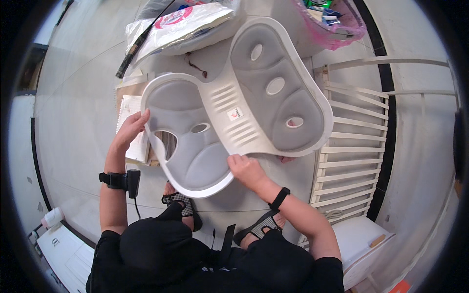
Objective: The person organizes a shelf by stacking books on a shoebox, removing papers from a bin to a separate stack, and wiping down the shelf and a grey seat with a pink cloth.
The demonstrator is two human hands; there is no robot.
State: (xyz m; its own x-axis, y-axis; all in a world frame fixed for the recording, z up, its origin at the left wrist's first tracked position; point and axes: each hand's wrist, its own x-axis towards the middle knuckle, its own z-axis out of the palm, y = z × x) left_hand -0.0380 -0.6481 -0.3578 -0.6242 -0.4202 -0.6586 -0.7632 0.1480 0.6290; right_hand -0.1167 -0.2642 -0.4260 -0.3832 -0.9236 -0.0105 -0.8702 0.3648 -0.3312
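A moulded white plastic seat-like panel (pixel 234 102) is held up in front of me at a tilt. It has two rounded lobes with grey recessed pads and oval holes, joined by a ribbed white middle strip. A small sticker bearing writing (pixel 235 114) is on that strip. My left hand (pixel 131 130) grips the rim of the left lobe, thumb on the upper face. With closed fingers, my right hand (pixel 247 171) holds the near rim close to the middle strip. The fingers beneath the panel are hidden.
Spiral notebooks and papers (pixel 132 148) lie partly under the panel's left side. Beyond are a filled white plastic bag (pixel 198 27), a thin black rod (pixel 133 51) and a bin with a pink liner (pixel 337 36). A white slatted frame (pixel 351 150) stands right, near a white box (pixel 361 241).
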